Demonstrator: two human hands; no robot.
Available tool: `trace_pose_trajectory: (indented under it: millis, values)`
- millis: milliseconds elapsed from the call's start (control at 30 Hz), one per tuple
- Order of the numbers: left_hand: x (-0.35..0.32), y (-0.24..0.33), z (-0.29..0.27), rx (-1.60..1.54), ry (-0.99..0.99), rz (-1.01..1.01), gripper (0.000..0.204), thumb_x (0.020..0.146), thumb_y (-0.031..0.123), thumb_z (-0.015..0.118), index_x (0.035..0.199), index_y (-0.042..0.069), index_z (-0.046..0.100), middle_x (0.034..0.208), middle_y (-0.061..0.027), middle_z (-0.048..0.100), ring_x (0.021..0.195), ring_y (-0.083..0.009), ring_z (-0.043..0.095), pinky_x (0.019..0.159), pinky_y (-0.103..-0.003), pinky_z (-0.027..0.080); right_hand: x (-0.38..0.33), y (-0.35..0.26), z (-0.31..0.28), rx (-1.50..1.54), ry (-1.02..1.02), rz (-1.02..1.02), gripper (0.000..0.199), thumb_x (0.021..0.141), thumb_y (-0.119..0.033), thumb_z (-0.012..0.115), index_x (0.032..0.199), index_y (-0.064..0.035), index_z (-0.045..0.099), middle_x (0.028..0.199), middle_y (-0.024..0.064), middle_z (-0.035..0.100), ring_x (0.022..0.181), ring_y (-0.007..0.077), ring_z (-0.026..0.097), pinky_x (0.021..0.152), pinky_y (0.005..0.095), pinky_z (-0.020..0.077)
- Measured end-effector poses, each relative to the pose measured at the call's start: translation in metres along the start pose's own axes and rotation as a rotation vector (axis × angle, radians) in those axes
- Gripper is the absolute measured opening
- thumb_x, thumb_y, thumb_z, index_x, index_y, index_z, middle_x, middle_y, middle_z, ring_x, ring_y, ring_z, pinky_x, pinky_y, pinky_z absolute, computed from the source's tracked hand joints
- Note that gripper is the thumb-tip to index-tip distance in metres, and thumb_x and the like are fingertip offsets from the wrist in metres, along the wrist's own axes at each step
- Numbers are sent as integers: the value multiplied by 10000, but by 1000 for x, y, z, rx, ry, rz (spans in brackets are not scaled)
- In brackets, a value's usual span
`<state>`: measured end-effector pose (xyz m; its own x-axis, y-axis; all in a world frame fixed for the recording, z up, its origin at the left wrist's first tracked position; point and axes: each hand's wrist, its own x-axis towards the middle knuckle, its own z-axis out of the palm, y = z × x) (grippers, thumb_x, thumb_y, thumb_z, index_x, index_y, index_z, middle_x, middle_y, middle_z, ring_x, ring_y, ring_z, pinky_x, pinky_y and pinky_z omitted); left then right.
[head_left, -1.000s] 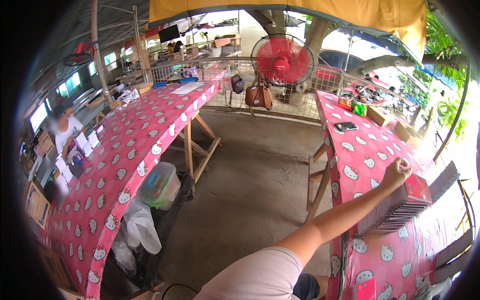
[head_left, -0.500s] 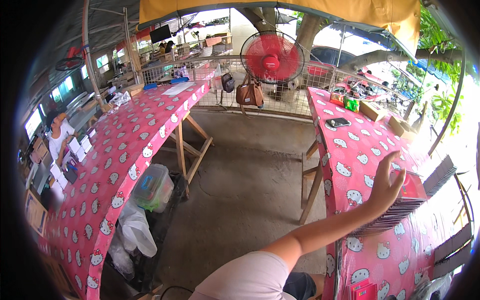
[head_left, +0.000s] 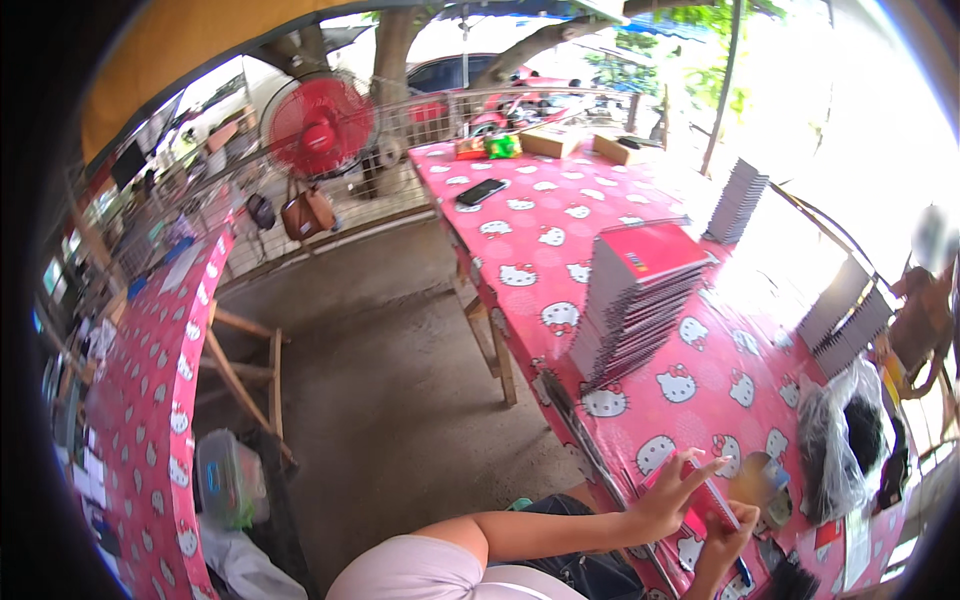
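A small spiral notebook with a pink-red cover is tilted up over the near edge of the patterned table. My right hand pinches its lower end. Just left of it, my left hand has its fingers spread over the notebook's upper part; whether they touch it is hard to tell. Beneath them, another red notebook lies partly hidden on the table. Farther along stands a tall stack of red-covered spiral notebooks, leaning slightly.
More notebook stacks stand at the table's right side, one far and others nearer. A clear plastic bag with something dark sits at the right. A black phone lies near the far left edge. Across the floor runs a second pink table.
My view has turned to the right. My left hand has come back from the tall stack to the notebook at the near edge. My right hand is now visible, holding that notebook.
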<state>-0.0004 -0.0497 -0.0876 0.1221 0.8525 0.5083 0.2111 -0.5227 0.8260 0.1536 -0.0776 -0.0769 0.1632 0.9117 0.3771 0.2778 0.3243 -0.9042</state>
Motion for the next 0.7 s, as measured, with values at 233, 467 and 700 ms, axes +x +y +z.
trace_pose_trajectory:
  millis: [233, 467, 700]
  values:
    - [21, 36, -2, 514, 88, 227, 415, 830, 329, 646, 1233, 252, 586, 1304, -105, 457, 1163, -268, 451, 956, -747, 115, 2, 13, 11, 134, 87, 50, 231, 770, 10, 653, 881, -44, 458, 832, 28, 464, 777, 107, 438, 700, 243, 385]
    - [32, 22, 9, 367, -246, 169, 149, 800, 348, 674, 851, 208, 684, 818, 101, 623, 921, -132, 527, 979, -652, 203, -2, 49, -153, -866, 376, 38, 342, 705, -195, 778, 879, 8, 565, 859, 134, 550, 803, 297, 550, 732, 374, 449]
    - [33, 18, 13, 376, -133, 211, 135, 783, 356, 697, 862, 247, 705, 777, 111, 623, 848, -100, 530, 955, -589, 205, -11, 71, -230, -1351, 273, 540, 221, 745, -102, 694, 872, 17, 557, 911, 211, 589, 863, 393, 588, 766, 462, 470]
